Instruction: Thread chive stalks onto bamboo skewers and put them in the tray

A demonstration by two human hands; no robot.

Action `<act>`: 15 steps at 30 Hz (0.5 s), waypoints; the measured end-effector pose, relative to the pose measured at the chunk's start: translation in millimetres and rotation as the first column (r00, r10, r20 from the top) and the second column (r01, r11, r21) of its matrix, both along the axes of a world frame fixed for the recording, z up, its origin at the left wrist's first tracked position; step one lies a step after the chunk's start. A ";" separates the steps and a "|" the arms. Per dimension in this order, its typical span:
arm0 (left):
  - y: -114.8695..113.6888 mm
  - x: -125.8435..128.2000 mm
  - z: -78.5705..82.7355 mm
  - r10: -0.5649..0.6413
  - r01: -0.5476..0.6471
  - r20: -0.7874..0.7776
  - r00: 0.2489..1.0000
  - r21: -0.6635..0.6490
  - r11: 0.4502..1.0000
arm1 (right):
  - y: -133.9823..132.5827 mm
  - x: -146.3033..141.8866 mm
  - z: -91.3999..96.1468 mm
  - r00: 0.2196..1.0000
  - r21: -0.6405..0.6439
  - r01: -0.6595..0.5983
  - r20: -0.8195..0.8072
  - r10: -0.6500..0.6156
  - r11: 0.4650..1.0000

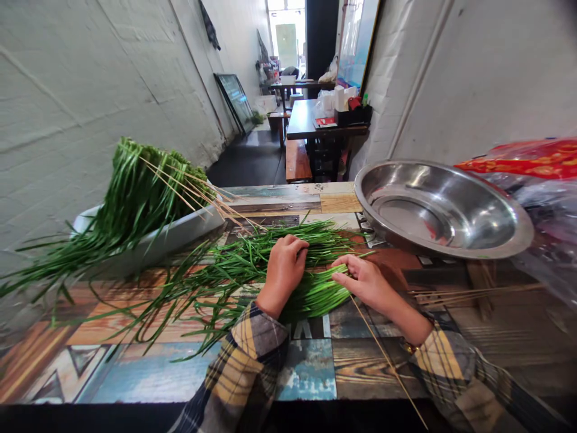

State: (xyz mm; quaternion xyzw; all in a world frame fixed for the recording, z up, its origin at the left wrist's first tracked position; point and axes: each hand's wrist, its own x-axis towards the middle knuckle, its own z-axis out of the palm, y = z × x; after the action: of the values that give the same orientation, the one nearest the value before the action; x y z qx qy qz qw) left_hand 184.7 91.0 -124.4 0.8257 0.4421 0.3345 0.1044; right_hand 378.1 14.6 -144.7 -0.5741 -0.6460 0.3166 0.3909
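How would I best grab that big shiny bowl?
Probably take the bowl by its left rim, coming from the left, thumb on top, fingers underneath: the lip flares outward, and clear plastic crowds the right side.

No full word or no. legible; tabletop (180, 370) print has only lg. letter shapes: a white one (67, 377) btm left, N- or Z-like, can't tell which, & a pale inverted-V one (303, 329) nr. centre, partly covered; gold marks on red pkg. (518, 157) & print on red card (326, 122), back tbl. (303, 117), too blurred/sm. to read
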 end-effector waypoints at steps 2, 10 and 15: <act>-1.4 3.1 -0.9 -0.045 0.046 -0.077 0.996 0.017 0.999 | -0.5 -0.9 2.5 1.000 0.002 0.003 0.012 -0.003 1.000; -5.3 14.3 1.8 -0.058 0.056 -0.264 0.963 -0.015 0.998 | -1.3 -3.5 9.3 0.998 -0.004 0.022 0.060 -0.021 1.000; -5.4 12.0 -1.5 -0.034 0.027 -0.254 0.967 -0.031 0.999 | -2.0 -4.2 10.0 0.998 0.009 0.020 0.063 -0.020 1.000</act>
State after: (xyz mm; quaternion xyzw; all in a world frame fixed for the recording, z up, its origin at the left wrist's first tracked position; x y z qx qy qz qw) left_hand 196.7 85.6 -125.9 0.8670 0.4436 0.2182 0.0630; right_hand 373.9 12.5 -134.7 -0.5888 -0.6535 0.2917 0.3756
